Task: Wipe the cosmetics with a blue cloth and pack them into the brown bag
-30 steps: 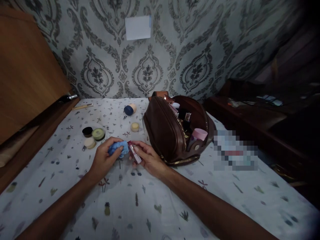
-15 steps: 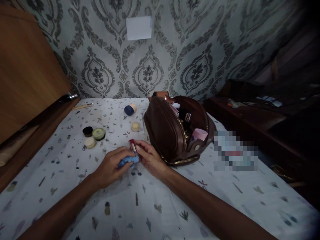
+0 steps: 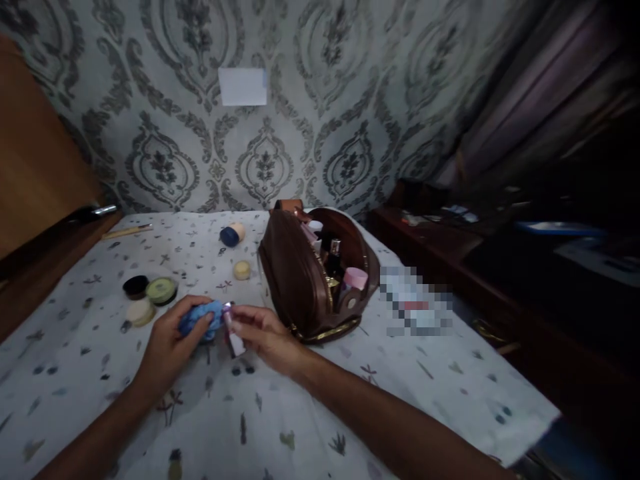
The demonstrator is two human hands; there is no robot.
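Note:
My left hand (image 3: 170,343) is closed round a crumpled blue cloth (image 3: 201,319) just above the patterned sheet. Touching the cloth, my right hand (image 3: 267,337) pinches a small red and white lipstick tube (image 3: 233,337), held nearly upright with its top against the cloth. Both hands meet a little left of an open brown leather pouch (image 3: 295,280).
The pouch holds several small cosmetic items, a pink cap (image 3: 355,277) among them. Small round jars (image 3: 161,291) lie left on the sheet (image 3: 410,373), a blue-capped jar (image 3: 233,235) and a cream one (image 3: 242,269) farther back. A wooden headboard (image 3: 35,173) rises left; dark furniture (image 3: 500,267) stands right.
The view has swung right and up. My left hand has lifted the blue cloth back up to the top of the tube; my right hand still holds the tube.

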